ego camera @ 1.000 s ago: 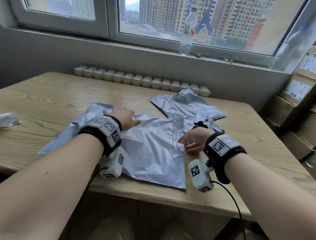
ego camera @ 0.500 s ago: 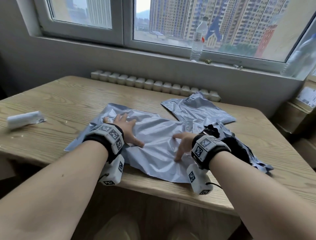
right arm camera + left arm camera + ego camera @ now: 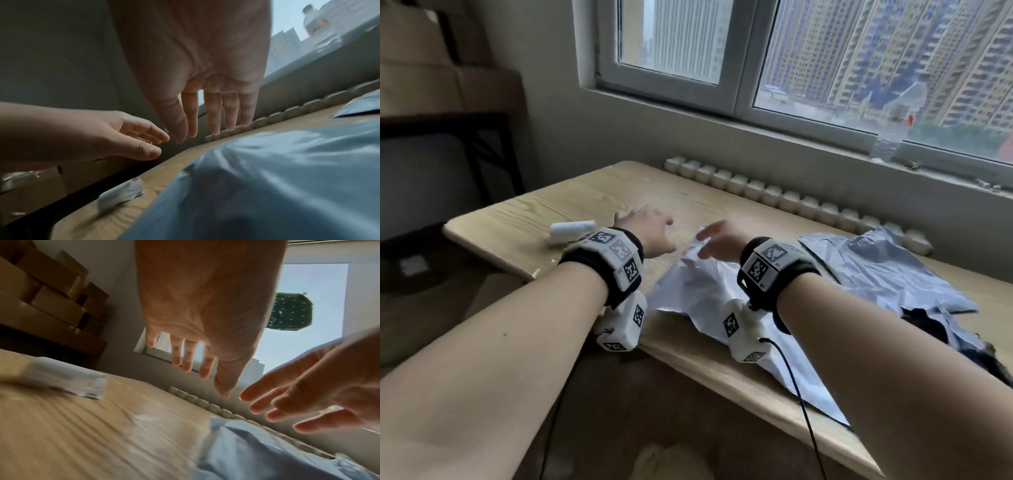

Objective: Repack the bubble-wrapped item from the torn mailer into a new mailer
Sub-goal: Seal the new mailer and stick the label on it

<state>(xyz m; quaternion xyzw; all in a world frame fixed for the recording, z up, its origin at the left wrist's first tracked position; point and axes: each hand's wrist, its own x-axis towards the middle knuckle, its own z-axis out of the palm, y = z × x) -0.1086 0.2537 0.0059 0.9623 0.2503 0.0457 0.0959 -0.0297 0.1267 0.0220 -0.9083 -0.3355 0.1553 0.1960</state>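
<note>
A small white wrapped roll [image 3: 571,231] lies near the table's left end, also visible in the left wrist view [image 3: 68,382] and the right wrist view [image 3: 121,193]. My left hand [image 3: 654,229] hovers just right of it, fingers [image 3: 188,360] straight, holding nothing. My right hand [image 3: 714,238] hovers beside it over the far tip of a flat grey mailer [image 3: 702,298], fingers [image 3: 213,116] straight and empty. A second grey mailer [image 3: 876,270] lies to the right. The torn mailer [image 3: 945,335], with its black lining showing, lies at the right front.
The wooden table [image 3: 592,205] has bare surface behind the hands. A ridged white strip [image 3: 774,192] runs along its far edge under the window sill, where a clear bottle [image 3: 890,137] stands. Cardboard boxes [image 3: 424,68] are stacked on a dark rack at the left.
Both hands have lifted off the flat grey mailer they were pressing and moved left and forward toward the white roll. The head view has swung to the left.
</note>
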